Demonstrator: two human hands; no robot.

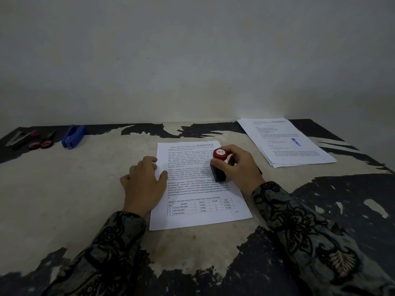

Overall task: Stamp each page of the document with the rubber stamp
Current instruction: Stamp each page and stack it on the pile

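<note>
Right hand (239,165): fingers and thumb curled in a grip, thumb on the near side, fingertips on the far side, wrist angled inward toward the midline. Left hand (143,178): lies palm down to the left of the grip, fingers loosely bent, thumb (162,175) pointing toward it. Both forearms wear dark patterned sleeves (299,227) and converge from the lower corners.

A plain pale wall (192,50) fills the upper half of the view, with a few small dark marks on it. Below it stands a table (64,189) pushed against the wall. The dark coating of the table is worn off over most of the middle, showing a beige surface. The light is dim.
</note>
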